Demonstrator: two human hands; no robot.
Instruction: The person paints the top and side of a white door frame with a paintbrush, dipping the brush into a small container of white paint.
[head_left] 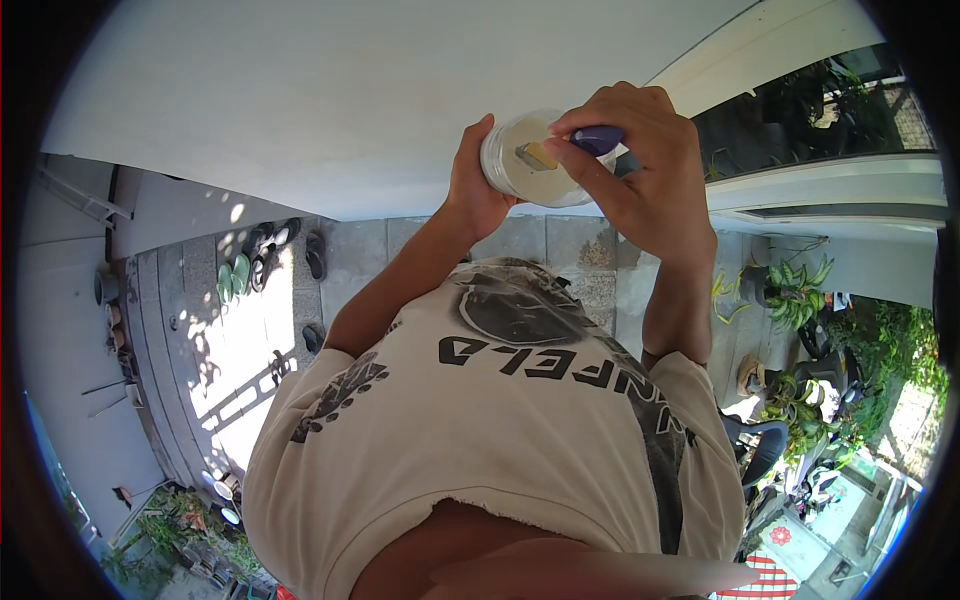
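My left hand (476,180) is wrapped round the side of a clear round plastic tub (492,165), held up in front of the white wall. Pale, whitish material (552,187) shows inside the tub. Above its mouth, my right hand (640,160) pinches the purple handle of a paintbrush (597,140) between thumb and fingers. The brush's yellowish, flat end (537,155) points down into the tub. Whether it touches the contents I cannot tell.
A white wall (300,110) stands right ahead, with a window (800,120) on the right. Sandals (235,278) and dark shoes lie on the tiled floor (350,260) to the left. Potted plants (797,285) and a dark chair (765,450) are at the right.
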